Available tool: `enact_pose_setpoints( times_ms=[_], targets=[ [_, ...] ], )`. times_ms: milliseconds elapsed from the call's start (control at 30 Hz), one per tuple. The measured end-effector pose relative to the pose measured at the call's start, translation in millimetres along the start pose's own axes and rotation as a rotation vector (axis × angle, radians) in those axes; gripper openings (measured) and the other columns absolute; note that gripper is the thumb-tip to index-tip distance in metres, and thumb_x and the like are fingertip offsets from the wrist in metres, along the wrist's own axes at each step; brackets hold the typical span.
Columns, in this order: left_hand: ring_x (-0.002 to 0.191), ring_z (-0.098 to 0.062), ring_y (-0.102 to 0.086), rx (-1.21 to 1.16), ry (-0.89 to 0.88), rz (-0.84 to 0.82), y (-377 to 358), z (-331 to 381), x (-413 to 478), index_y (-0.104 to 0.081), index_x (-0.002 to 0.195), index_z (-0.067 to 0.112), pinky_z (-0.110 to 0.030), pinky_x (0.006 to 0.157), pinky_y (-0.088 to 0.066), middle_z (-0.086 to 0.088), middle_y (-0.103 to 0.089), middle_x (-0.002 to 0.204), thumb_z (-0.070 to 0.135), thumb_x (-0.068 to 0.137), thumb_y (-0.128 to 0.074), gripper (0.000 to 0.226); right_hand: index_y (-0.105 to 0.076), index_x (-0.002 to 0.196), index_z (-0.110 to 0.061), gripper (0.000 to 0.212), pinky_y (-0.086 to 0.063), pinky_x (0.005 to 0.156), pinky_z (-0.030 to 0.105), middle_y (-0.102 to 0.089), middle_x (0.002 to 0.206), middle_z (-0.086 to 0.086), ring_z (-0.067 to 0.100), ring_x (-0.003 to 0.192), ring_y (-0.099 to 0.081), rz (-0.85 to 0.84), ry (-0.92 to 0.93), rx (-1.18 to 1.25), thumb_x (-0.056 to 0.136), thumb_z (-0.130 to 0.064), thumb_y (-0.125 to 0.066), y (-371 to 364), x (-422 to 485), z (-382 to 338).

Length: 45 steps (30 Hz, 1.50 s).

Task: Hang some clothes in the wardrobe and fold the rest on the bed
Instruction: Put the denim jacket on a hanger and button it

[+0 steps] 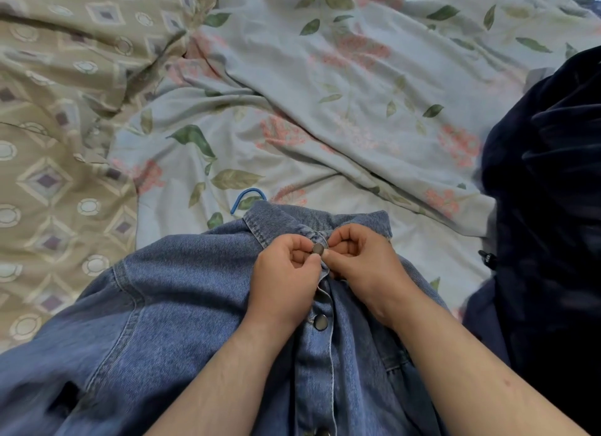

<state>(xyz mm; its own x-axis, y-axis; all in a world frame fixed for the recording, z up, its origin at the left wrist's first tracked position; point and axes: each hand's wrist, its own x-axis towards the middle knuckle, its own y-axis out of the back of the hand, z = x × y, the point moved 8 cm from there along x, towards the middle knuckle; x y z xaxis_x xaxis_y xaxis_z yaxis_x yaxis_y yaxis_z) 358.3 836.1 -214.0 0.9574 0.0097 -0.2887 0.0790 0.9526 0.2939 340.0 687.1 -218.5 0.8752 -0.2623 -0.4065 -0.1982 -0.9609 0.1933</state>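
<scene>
A: What covers the bed, from largest down?
B: A floral sheet (325, 77), a tan patterned cloth (58, 110) at left, dark clothes (546, 191) at right, and a denim shirt (162, 321) lying nearest, front up.

A: And the hands?
B: The left hand (286, 279) and right hand (367, 266), fingers curled, pinch the placket at the top button (318, 248) below the collar.

A: Smallest?
B: A blue hanger hook (248, 196) protrudes behind the collar.

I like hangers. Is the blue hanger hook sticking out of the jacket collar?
Yes, the blue hanger hook pokes out just past the denim jacket collar, onto the flowery sheet.
</scene>
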Motion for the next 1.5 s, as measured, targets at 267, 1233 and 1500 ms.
enact_pose_setpoints(
  times_ms=[267, 1233, 1500],
  targets=[
    [0.066, -0.014, -0.062, 0.152, -0.001, -0.026, -4, -2, 4, -0.061, 0.074, 0.025, -0.041, 0.071, -0.056, 0.008, -0.063, 0.065, 0.009, 0.079, -0.068, 0.018, -0.068, 0.081, -0.004, 0.011, -0.050, 0.057, 0.023, -0.063, 0.062, 0.006, 0.013, 0.054, -0.057, -0.009, -0.059, 0.121, 0.083, 0.007, -0.070, -1, 0, 8],
    [0.138, -0.028, -0.041, 0.868, -0.514, 0.099, 41, -5, 15, -0.051, 0.137, 0.008, -0.050, 0.117, -0.023, -0.016, -0.045, 0.149, 0.047, 0.088, -0.044, 0.063, -0.069, 0.064, -0.009, 0.028, -0.048, 0.049, 0.022, -0.059, 0.049, -0.002, 0.011, 0.044, -0.055, 0.116, -0.213, 0.038, 0.083, -0.026, -0.079, 1, 2, 8],
    [0.124, -0.029, -0.044, 0.906, -0.476, 0.139, 40, -13, 18, -0.059, 0.095, 0.006, -0.047, 0.114, -0.022, -0.020, -0.056, 0.130, 0.054, 0.082, -0.042, 0.052, -0.070, 0.068, -0.001, 0.031, -0.048, 0.046, 0.018, -0.060, 0.049, 0.000, 0.007, 0.042, -0.055, 0.104, -0.173, 0.026, 0.082, -0.026, -0.080, 1, 7, 9]
  ],
)
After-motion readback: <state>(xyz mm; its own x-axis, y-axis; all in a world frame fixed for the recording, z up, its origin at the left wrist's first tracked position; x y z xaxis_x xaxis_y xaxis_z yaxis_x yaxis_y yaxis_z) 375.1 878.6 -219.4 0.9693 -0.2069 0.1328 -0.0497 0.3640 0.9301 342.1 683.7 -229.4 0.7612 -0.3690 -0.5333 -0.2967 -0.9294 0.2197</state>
